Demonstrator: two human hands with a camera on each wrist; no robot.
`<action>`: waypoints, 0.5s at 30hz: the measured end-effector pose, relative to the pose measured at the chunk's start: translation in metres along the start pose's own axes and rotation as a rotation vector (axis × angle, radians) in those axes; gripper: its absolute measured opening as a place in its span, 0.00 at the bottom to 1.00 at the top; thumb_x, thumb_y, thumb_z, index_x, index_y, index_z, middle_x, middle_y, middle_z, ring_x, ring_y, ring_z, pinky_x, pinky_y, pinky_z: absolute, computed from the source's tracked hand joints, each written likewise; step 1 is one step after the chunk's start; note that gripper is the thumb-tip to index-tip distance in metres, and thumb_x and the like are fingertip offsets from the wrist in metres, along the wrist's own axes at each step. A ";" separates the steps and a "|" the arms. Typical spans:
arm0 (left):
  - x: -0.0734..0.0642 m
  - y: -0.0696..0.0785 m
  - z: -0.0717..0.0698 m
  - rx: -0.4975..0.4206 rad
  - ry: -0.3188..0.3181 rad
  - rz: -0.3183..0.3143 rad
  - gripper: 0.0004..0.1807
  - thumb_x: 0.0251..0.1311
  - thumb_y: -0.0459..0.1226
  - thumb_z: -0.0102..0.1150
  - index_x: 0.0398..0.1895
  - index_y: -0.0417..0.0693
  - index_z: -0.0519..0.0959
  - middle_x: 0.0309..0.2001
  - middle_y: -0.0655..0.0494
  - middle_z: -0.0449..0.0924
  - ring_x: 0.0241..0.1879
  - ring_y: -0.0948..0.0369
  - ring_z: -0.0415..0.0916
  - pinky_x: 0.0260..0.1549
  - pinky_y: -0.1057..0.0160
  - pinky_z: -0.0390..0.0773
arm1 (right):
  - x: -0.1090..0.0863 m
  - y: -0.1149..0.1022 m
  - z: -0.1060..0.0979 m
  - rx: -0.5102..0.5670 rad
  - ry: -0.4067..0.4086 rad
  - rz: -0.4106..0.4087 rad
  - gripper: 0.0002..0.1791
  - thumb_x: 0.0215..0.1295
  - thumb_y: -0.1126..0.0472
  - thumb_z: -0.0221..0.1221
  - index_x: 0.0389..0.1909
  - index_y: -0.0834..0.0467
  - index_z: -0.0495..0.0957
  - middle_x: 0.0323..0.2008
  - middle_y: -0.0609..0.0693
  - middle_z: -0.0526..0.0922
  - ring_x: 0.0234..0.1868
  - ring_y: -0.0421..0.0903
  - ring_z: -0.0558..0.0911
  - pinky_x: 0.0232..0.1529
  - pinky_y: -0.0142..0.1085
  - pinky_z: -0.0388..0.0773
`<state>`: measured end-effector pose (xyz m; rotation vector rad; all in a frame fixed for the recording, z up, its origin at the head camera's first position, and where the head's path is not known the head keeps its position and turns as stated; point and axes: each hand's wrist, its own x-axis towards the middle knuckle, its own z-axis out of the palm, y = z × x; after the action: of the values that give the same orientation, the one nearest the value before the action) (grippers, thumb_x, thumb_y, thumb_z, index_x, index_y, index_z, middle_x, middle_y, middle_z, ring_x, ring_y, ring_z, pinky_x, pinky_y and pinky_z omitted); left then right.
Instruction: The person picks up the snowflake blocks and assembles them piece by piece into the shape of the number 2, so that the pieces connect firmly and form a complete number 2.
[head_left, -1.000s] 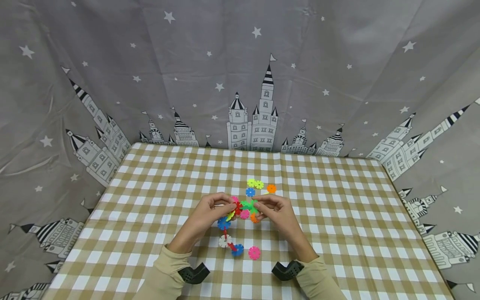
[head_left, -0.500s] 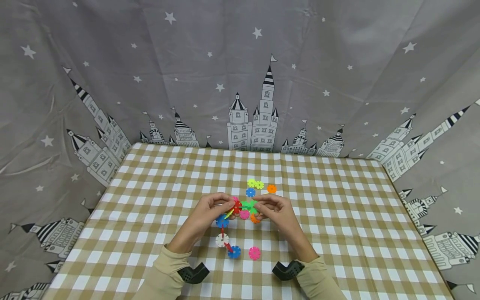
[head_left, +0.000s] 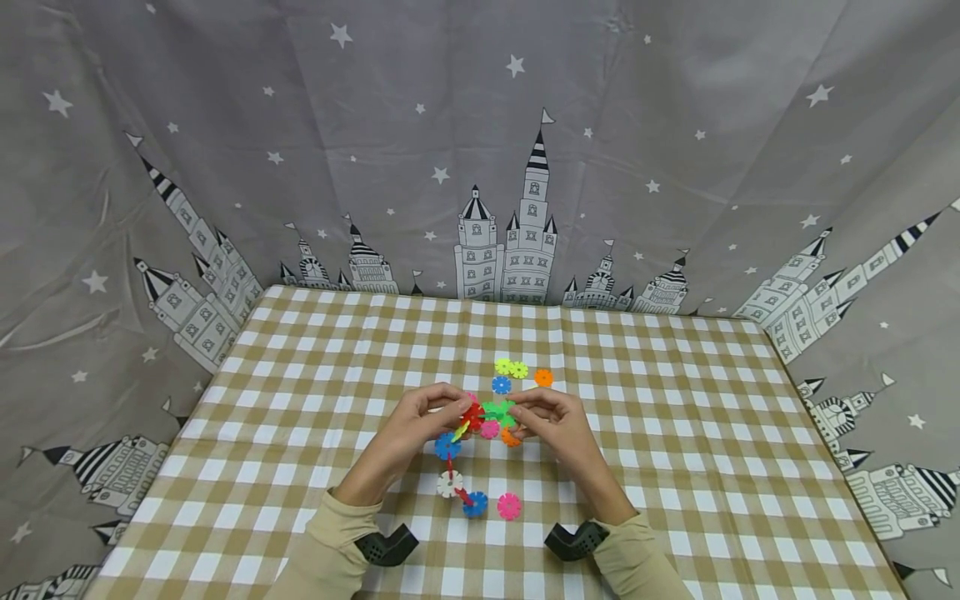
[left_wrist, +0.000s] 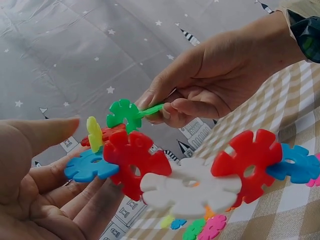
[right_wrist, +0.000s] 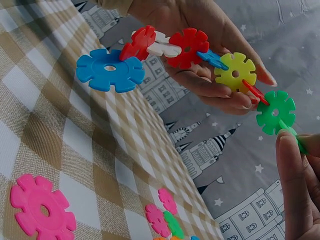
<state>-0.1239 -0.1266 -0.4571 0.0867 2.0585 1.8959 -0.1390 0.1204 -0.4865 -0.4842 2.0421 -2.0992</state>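
No readable text or numbers.

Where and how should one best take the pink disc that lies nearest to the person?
Probably take the pink disc by opposite edges of its notched rim, from above and from the right. It lies flat on the cloth with its rim uncovered, while the chain ends close on its left in the head view.

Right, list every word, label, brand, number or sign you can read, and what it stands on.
None can be read.
The linked discs and loose pink disc show no lettering.
The curtain shows printed castles and stars, no words.
Any marks on the black wrist devices are too small to read.
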 end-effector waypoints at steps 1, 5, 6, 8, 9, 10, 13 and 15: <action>0.000 0.000 0.000 0.003 -0.006 0.008 0.19 0.74 0.45 0.60 0.53 0.37 0.82 0.52 0.47 0.86 0.47 0.59 0.84 0.55 0.58 0.84 | 0.000 0.000 0.000 -0.001 0.000 -0.002 0.14 0.71 0.65 0.64 0.51 0.70 0.82 0.36 0.44 0.90 0.29 0.39 0.88 0.35 0.39 0.89; 0.000 0.000 -0.001 -0.001 -0.025 0.033 0.17 0.74 0.41 0.60 0.51 0.35 0.82 0.53 0.45 0.83 0.43 0.61 0.85 0.49 0.65 0.84 | 0.000 -0.001 0.001 -0.014 0.011 0.009 0.14 0.72 0.64 0.64 0.51 0.70 0.83 0.40 0.52 0.90 0.30 0.39 0.88 0.35 0.39 0.89; 0.000 0.000 -0.001 -0.006 -0.028 0.034 0.16 0.74 0.41 0.60 0.52 0.34 0.82 0.52 0.45 0.83 0.41 0.61 0.85 0.47 0.65 0.85 | 0.001 0.000 0.001 -0.017 0.017 0.018 0.15 0.73 0.62 0.63 0.52 0.71 0.82 0.42 0.56 0.90 0.30 0.40 0.88 0.35 0.40 0.89; 0.000 0.000 -0.002 -0.019 -0.029 0.039 0.17 0.75 0.39 0.59 0.53 0.32 0.81 0.50 0.46 0.84 0.39 0.62 0.86 0.45 0.65 0.86 | 0.002 0.001 0.000 -0.021 0.027 0.046 0.18 0.76 0.58 0.60 0.53 0.71 0.82 0.44 0.64 0.88 0.31 0.40 0.88 0.36 0.41 0.89; 0.000 0.000 -0.003 -0.029 -0.024 0.037 0.17 0.75 0.39 0.58 0.53 0.32 0.81 0.49 0.47 0.85 0.37 0.62 0.87 0.44 0.65 0.86 | 0.003 0.003 -0.001 -0.024 0.029 0.064 0.20 0.77 0.57 0.59 0.53 0.71 0.82 0.46 0.67 0.87 0.32 0.40 0.88 0.37 0.42 0.89; 0.000 0.000 -0.003 -0.034 -0.017 0.035 0.16 0.75 0.39 0.58 0.53 0.32 0.81 0.48 0.48 0.85 0.36 0.62 0.87 0.42 0.65 0.86 | 0.004 0.005 -0.002 -0.027 0.030 0.086 0.21 0.78 0.55 0.58 0.54 0.71 0.82 0.46 0.69 0.86 0.32 0.40 0.88 0.37 0.42 0.89; 0.000 0.000 -0.005 -0.036 0.005 0.034 0.16 0.75 0.38 0.58 0.53 0.32 0.81 0.45 0.50 0.86 0.34 0.62 0.86 0.40 0.66 0.86 | 0.006 0.016 -0.006 -0.040 -0.011 0.166 0.20 0.77 0.57 0.58 0.56 0.70 0.81 0.43 0.73 0.86 0.31 0.41 0.88 0.37 0.42 0.89; 0.000 0.000 -0.005 -0.034 0.015 0.032 0.16 0.75 0.39 0.59 0.52 0.32 0.82 0.43 0.52 0.87 0.34 0.62 0.86 0.39 0.67 0.85 | 0.006 0.024 -0.009 -0.073 -0.052 0.215 0.18 0.75 0.60 0.61 0.56 0.70 0.81 0.42 0.72 0.87 0.30 0.41 0.88 0.35 0.40 0.89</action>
<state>-0.1252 -0.1317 -0.4569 0.0985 2.0452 1.9562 -0.1503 0.1254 -0.5099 -0.3094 2.0464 -1.8754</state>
